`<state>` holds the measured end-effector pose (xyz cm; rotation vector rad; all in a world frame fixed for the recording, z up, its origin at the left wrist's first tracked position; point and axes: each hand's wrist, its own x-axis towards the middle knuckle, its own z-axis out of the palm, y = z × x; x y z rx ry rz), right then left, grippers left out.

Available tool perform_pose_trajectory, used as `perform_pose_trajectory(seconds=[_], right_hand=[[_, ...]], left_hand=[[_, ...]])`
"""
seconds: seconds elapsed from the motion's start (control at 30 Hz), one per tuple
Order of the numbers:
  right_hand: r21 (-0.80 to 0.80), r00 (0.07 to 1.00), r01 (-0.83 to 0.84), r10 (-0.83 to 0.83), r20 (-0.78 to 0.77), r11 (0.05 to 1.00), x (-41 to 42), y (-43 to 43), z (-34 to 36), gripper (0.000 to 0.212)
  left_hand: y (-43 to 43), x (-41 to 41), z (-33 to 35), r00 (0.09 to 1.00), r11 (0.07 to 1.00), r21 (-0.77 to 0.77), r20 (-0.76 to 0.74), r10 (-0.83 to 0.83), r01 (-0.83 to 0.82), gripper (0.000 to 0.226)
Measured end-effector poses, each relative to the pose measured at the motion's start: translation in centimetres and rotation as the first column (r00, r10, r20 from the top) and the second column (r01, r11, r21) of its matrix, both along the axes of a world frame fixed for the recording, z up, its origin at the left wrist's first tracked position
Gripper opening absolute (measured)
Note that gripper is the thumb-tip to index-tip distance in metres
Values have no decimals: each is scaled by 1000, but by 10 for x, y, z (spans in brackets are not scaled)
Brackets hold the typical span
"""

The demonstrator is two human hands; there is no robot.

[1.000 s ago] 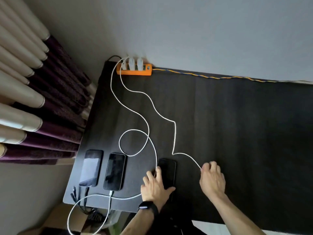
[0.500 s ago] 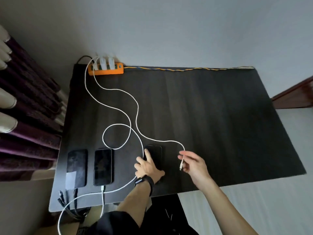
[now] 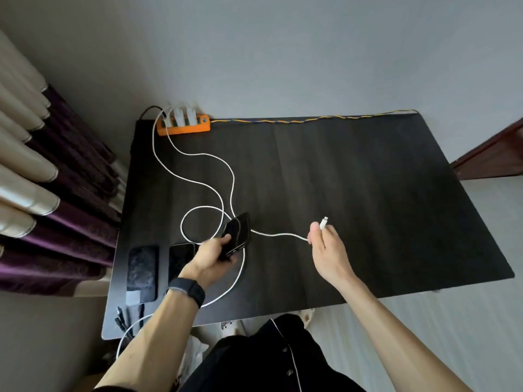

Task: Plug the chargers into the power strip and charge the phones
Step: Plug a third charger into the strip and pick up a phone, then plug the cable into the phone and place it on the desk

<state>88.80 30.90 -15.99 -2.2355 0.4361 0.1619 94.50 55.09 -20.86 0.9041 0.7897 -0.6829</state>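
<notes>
A glossy black phone (image 3: 237, 235) — glass-faced, by its sheen — is being gripped in the left hand (image 3: 210, 257). A white braided-looking cable (image 3: 278, 235) with a smooth white plastic connector (image 3: 323, 222) is being pinched in the right hand (image 3: 325, 246). Under both hands a matt dark wood-grain table (image 3: 353, 193) is being shown. Far ahead of the left hand, an orange plastic power strip (image 3: 184, 127) is being lit softly. Left of it, velvety purple cloth — curtains (image 3: 70, 222) — is being seen.

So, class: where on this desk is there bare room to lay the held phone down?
Free: the wide right half of the table, from the right hand to the far edge. Crowded: the left side, with white cables, two lying phones and the power strip.
</notes>
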Motion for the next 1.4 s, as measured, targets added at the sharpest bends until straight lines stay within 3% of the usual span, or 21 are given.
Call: perform_pose_trajectory(seconds=[0.07,0.17,0.23,0.43,0.6,0.8,1.03,1.17,1.4], right_hand=[[28,999,-36,37,-20,999,3,-1,5,50],[320,986,134,-95,-135,938,6,2,11,51],[426,981,184,-135,-142,886,8,4,15,48],[427,994,108,-102,-37,898,4,14,26,37],[516,998,63,-60,-23,854,2,28,39,41],[618,998,50,-15,-61,785,-3,39,47,52],[513,997,-15,51,-57,858,-7,50,58,53],[527,995,-32,75,-60,849,-6,57,63,48],[555,995,-20,69,-68,831,1,61,60,48]], left_hand=[[11,2,2,999,1000,7,38,-3,3,14],[20,-1,15,990,996,-50,125,-66,73,28],[22,-1,27,981,990,-115,184,-54,76,34],[22,7,46,962,972,-212,268,-46,106,35],[15,10,55,940,970,-214,338,-37,115,53],[0,10,68,951,946,-323,279,132,-36,49],[-12,11,80,953,930,-344,215,213,-130,27],[-13,11,76,952,918,-366,194,236,-153,56],[-19,11,79,951,918,-373,214,223,-131,56]])
